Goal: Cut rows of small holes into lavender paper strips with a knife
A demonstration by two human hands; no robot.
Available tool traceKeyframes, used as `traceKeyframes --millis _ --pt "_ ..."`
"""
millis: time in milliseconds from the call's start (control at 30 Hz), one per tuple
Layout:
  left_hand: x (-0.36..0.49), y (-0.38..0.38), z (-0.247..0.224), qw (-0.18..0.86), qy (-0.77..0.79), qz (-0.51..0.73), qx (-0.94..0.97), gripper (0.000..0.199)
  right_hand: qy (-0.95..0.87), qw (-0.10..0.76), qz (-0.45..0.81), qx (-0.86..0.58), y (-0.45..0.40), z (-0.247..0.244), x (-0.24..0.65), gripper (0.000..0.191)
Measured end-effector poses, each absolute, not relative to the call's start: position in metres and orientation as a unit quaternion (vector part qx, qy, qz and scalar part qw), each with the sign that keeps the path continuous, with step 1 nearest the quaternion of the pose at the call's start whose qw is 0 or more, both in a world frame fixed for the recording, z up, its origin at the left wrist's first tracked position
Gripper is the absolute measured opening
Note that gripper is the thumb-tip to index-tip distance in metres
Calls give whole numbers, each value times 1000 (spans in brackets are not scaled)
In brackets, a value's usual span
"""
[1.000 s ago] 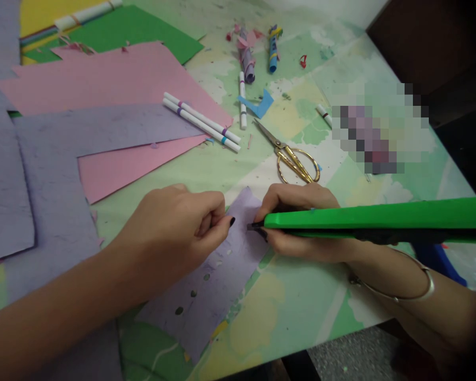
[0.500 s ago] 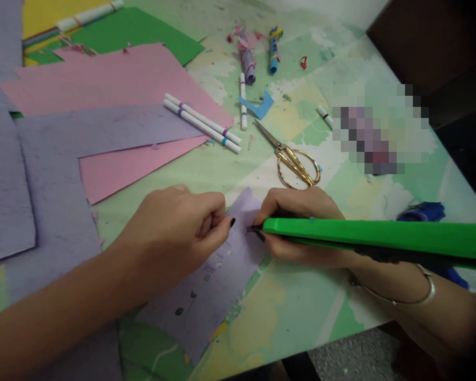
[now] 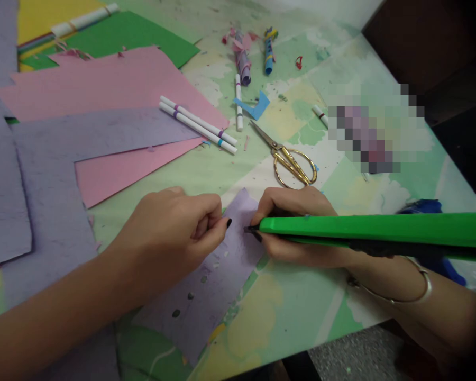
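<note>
A strip of purple paper [image 3: 234, 280] lies slantwise on the table, with a row of small holes through it. My left hand [image 3: 178, 227] rests on the strip's left side, fingers curled into a loose fist and thumb near the index finger; nothing shows in it. My right hand [image 3: 297, 206] grips a green utility knife [image 3: 365, 230] like a pen. The knife's dark tip touches the strip near its upper end, right of my left thumb. Gold-handled scissors [image 3: 287, 159] lie just beyond my right hand, blades partly closed.
Pink paper [image 3: 103, 79], purple sheets [image 3: 51, 211] and green paper [image 3: 143, 39] overlap at left. White markers [image 3: 198, 127] lie mid-table. Decorated paper rolls [image 3: 241, 58] and a blue scrap [image 3: 257, 106] sit farther back. The table's edge [image 3: 313, 346] runs along the lower right.
The whole view has shifted slightly, so things appear a little farther left. Both hands and the knife keep nearly the same place on the purple strip.
</note>
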State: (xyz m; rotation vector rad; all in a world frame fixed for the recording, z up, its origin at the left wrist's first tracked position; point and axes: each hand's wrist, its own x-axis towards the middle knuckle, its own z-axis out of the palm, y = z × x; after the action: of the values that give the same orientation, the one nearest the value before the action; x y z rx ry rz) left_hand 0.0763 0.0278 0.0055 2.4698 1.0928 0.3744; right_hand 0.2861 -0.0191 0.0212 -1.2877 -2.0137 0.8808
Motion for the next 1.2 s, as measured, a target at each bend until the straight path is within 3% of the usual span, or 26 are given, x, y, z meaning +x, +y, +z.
traceKeyframes --millis 333,733,1200 --pt "75 25 4 211 398 140 882 26 -770 303 302 -473 -24 14 288 11" --pt "74 17 4 216 400 191 870 29 -754 299 352 -467 -16 16 293 14" --pt "83 25 7 151 438 125 877 33 -760 315 357 -442 -14 11 297 18"
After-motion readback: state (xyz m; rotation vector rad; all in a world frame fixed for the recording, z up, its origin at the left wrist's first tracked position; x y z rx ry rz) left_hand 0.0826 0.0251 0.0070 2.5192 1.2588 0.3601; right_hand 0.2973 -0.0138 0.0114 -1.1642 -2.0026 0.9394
